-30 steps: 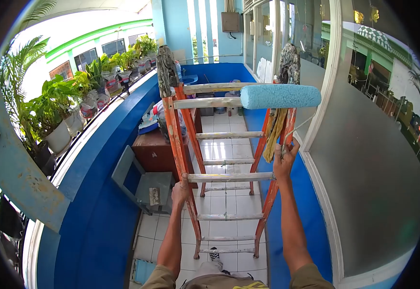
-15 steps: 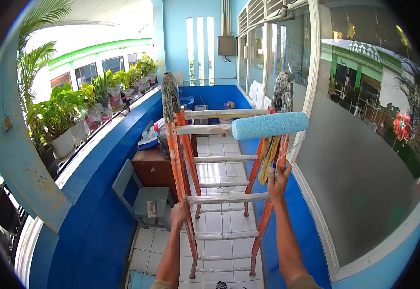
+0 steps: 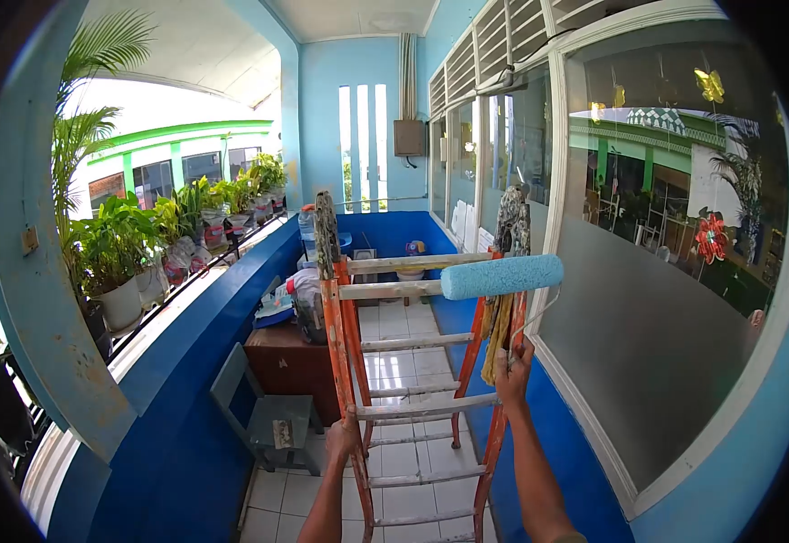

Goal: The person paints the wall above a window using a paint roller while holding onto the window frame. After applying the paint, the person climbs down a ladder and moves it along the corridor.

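An orange stepladder (image 3: 334,335) with paint-spattered rungs stands upright in front of me, its tops crusted with paint. My left hand (image 3: 344,436) is closed around its left rail, just beside a rung. On the other side, my right hand (image 3: 514,369) grips at the right rail together with the handle of a paint roller, the handle mostly hidden by my fingers. The light-blue roller sleeve (image 3: 503,277) lies level across the ladder's upper right part. A yellowish cloth (image 3: 496,335) hangs just behind the roller, next to my right hand.
A grey-blue chair (image 3: 279,421) and a brown cabinet (image 3: 295,376) with items on top stand left of the ladder. Potted plants (image 3: 123,303) line the ledge of the blue wall (image 3: 173,434). Large windows (image 3: 666,362) run along the right. White tiles (image 3: 404,371) cover the floor.
My view has tilted upward, so the ladder, roller and both hands appear lower, with more ceiling showing. Both hands keep their hold.
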Demonstrator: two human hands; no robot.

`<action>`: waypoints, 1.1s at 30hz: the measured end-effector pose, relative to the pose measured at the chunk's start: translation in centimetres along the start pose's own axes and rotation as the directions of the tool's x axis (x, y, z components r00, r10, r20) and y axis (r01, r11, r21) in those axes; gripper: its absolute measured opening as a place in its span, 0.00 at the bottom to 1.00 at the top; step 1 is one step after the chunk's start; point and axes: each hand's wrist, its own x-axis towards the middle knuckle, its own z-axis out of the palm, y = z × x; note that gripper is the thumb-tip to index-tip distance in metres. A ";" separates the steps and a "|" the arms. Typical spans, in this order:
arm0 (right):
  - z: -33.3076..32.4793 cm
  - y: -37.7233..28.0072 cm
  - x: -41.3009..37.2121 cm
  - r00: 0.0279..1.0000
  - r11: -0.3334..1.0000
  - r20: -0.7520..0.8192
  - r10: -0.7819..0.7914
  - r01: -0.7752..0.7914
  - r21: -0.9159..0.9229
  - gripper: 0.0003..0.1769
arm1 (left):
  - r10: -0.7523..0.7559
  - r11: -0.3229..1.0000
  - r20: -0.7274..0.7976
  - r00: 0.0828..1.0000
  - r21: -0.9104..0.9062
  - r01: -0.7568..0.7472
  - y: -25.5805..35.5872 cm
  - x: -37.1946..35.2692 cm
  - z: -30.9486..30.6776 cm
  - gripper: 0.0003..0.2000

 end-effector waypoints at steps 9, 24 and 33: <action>-2.9 -3.4 -3.2 1.000 0.984 0.010 0.009 -0.007 -0.180 0.22 | 0.022 0.993 0.036 0.999 -0.114 -0.017 -1.6 0.4 0.0 0.45; -5.9 -14.4 -12.5 0.989 0.987 0.098 0.111 -0.122 0.103 0.17 | 0.080 0.978 0.119 0.990 -0.199 -0.055 -9.0 -8.7 2.4 0.31; -11.3 -19.0 -19.9 0.889 0.911 0.352 0.292 -0.370 0.180 0.22 | -0.247 0.957 0.314 0.917 -0.068 0.281 -14.1 -18.5 1.8 0.33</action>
